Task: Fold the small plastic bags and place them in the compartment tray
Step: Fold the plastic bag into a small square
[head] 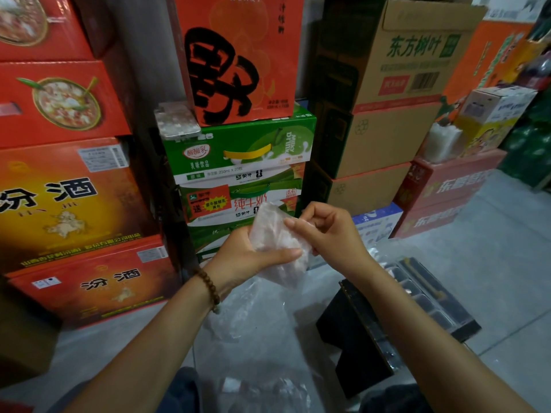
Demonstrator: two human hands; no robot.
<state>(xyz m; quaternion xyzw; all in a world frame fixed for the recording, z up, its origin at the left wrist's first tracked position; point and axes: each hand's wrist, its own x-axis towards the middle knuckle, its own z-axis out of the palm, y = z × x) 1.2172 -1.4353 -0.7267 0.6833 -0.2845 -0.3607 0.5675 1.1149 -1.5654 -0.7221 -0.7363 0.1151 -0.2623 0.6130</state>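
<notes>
Small clear plastic bag (272, 234) is held in the air between both hands. Left hand (253, 256) cups its lower part, thumb clamped over it; right hand (325, 231) fingers pinch the upper edge. Judged light, limp, slippery: hold by the edges. Dark compartment tray (438, 305) lies near, lower right. Loose clear bags (259, 323) lie below; stacked cartons (244, 162) behind obstruct nothing

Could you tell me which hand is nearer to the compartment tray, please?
Right. The right hand pinches the small plastic bag just up-left of the compartment tray; the left hand grips it farther left.
</notes>
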